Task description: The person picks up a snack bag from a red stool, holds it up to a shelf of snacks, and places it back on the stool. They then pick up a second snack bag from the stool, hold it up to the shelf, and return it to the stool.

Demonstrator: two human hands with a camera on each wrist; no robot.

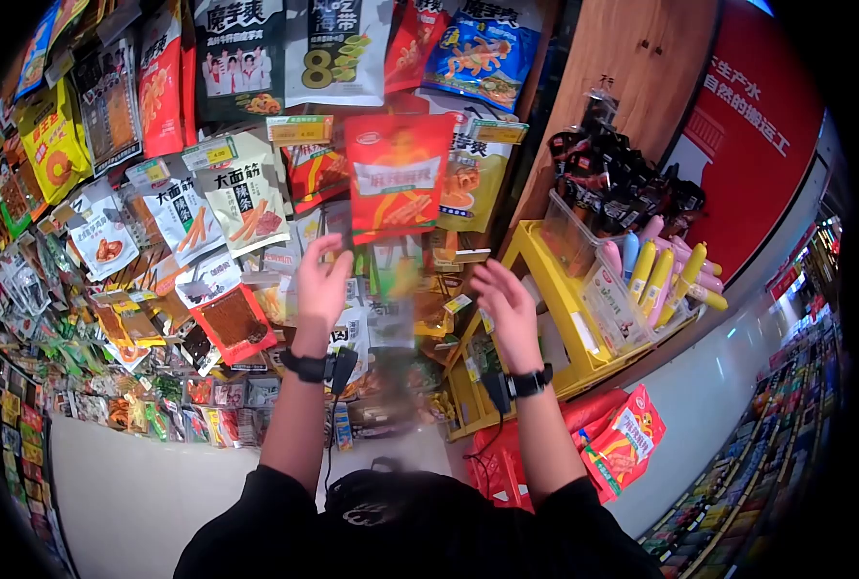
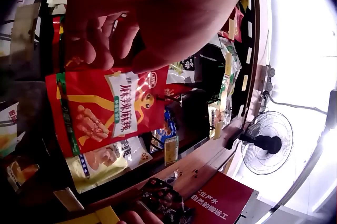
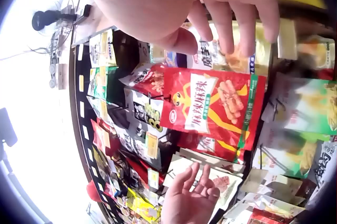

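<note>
A red snack bag (image 1: 399, 179) with a yellow figure hangs upright at the front of a hook on the rack. My left hand (image 1: 321, 280) is raised by the bag's lower left corner, its fingers loosely bent around nothing. On the other side, my right hand (image 1: 507, 309) is below and right of the bag, fingers spread and relaxed. The right wrist view shows the bag (image 3: 213, 108) face on, with the left hand (image 3: 190, 195) apart from it. In the left wrist view, the left fingers (image 2: 100, 45) appear close to the bag's edge.
Hanging snack bags (image 1: 246, 193) with price tags (image 1: 299, 129) surround the red one. A yellow stand (image 1: 536, 256) at right carries clear bins (image 1: 615, 314) with colourful sausage-shaped packs. Below it, a red basket (image 1: 507, 463) stands by more red bags (image 1: 627, 439).
</note>
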